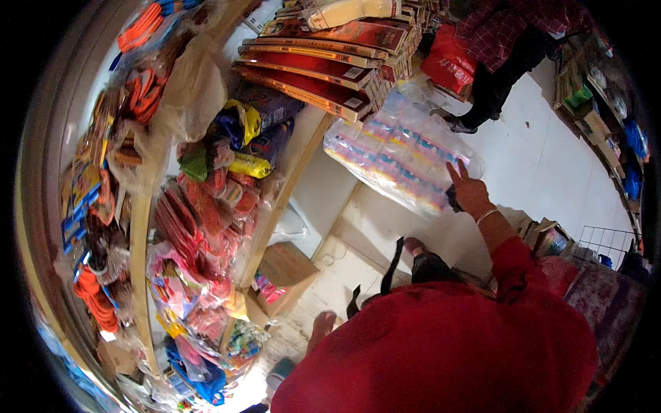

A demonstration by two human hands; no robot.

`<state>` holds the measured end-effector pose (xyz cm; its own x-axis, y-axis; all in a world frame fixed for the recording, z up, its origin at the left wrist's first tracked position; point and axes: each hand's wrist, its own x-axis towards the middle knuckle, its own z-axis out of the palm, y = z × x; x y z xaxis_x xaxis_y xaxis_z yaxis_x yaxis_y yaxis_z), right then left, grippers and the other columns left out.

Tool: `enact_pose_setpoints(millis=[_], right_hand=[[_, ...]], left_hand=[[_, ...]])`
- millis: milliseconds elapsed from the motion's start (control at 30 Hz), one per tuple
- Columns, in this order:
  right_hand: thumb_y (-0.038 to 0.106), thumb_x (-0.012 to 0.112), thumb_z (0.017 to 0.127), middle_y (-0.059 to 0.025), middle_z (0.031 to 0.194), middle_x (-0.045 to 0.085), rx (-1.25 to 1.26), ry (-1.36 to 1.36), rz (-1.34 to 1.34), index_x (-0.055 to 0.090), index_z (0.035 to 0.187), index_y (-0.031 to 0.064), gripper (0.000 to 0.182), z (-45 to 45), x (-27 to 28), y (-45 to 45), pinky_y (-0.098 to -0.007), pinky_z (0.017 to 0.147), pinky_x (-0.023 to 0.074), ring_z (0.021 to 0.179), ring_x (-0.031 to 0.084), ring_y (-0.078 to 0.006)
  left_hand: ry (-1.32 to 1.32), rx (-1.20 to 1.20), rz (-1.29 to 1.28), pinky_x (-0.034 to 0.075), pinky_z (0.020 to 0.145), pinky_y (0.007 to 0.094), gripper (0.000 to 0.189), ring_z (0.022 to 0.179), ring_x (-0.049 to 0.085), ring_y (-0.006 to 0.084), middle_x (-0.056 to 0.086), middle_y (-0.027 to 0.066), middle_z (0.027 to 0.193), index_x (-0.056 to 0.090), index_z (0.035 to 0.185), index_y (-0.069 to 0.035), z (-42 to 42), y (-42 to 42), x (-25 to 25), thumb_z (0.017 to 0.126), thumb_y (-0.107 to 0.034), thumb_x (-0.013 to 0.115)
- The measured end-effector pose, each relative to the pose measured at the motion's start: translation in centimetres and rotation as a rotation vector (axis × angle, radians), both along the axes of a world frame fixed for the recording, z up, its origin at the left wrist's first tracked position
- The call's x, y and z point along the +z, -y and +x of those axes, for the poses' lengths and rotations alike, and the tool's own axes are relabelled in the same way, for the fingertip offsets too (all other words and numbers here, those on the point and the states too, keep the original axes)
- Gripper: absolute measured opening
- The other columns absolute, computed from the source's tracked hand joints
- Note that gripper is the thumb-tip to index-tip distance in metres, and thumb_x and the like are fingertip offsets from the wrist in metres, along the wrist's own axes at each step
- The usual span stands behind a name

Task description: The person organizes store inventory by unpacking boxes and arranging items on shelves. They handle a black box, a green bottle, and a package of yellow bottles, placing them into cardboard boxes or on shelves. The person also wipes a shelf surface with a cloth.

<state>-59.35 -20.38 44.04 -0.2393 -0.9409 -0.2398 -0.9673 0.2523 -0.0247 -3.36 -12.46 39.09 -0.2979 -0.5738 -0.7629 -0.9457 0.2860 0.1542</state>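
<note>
My right hand (471, 193), with a pale bangle at the wrist and a red sleeve, reaches out at the near right corner of a large clear plastic-wrapped bale of small packs (397, 149). Its fingers are spread. Whether the fingertips touch the plastic is not plain, and nothing is held in them. Something dark lies beneath the palm. The bale rests low, beside the end of the shelving, with pink, blue and yellow packs showing through the wrap. My left hand is out of view; before me on that side are the floor and an open cardboard box (289, 273).
Shelves (289, 191) on the left hold red net bags (191, 222) and bagged goods. Flat printed boxes (310, 72) are stacked above the bale. A person in a checked top (496, 31) stands beyond, near a red bag (449, 62). Stocked shelves (594, 118) line the right.
</note>
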Motion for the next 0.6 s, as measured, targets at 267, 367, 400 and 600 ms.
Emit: enact_pose_setpoints(millis=[267,367,400,600], right_hand=[[0.012,0.05,0.075,-0.0134,0.092,0.056,0.004,-0.066,0.025,0.041,0.119,0.0027,0.046,-1.8,-2.5,-3.6,-0.0377,0.049,0.0485,0.061,0.06,-0.0281],[0.011,0.052,0.075,-0.0131,0.104,0.055,0.075,0.131,-0.155,0.046,0.116,0.0052,0.042,2.4,1.9,-5.5,-0.0397,0.055,0.0488,0.062,0.059,-0.0286],[0.012,0.052,0.075,-0.0136,0.107,0.054,0.05,0.136,-0.105,0.046,0.116,0.0062,0.041,3.4,3.3,-6.4,-0.0409,0.057,0.0484,0.064,0.059,-0.0293],[0.007,0.065,0.066,-0.0178,0.114,0.05,-0.493,0.332,-0.001,0.039,0.123,0.009,0.062,7.0,4.9,-10.5,-0.0406,0.079,0.0441,0.097,0.053,-0.0336]], left_hand=[[-0.456,0.059,-0.499,0.037,0.089,0.0411,0.042,0.101,0.049,0.035,0.053,0.0216,0.105,0.049,0.111,0.0,-17.7,25.4,-2.6,0.08,-0.029,0.053],[-0.494,-0.116,-0.722,0.033,0.095,0.0394,0.053,0.111,0.041,0.0341,0.044,0.0212,0.119,0.039,0.121,0.001,-23.8,33.7,-2.2,0.077,-0.024,0.057],[-0.531,-0.115,-0.743,0.033,0.096,0.0395,0.057,0.113,0.04,0.0343,0.041,0.0211,0.121,0.036,0.122,0.001,-25.9,35.8,-2.7,0.077,-0.024,0.058],[-0.522,0.164,-0.612,0.03,0.098,0.0431,0.084,0.12,0.031,0.034,0.03,0.0188,0.132,0.024,0.13,-0.001,-34.9,40.5,-2.8,0.068,-0.043,0.064]])
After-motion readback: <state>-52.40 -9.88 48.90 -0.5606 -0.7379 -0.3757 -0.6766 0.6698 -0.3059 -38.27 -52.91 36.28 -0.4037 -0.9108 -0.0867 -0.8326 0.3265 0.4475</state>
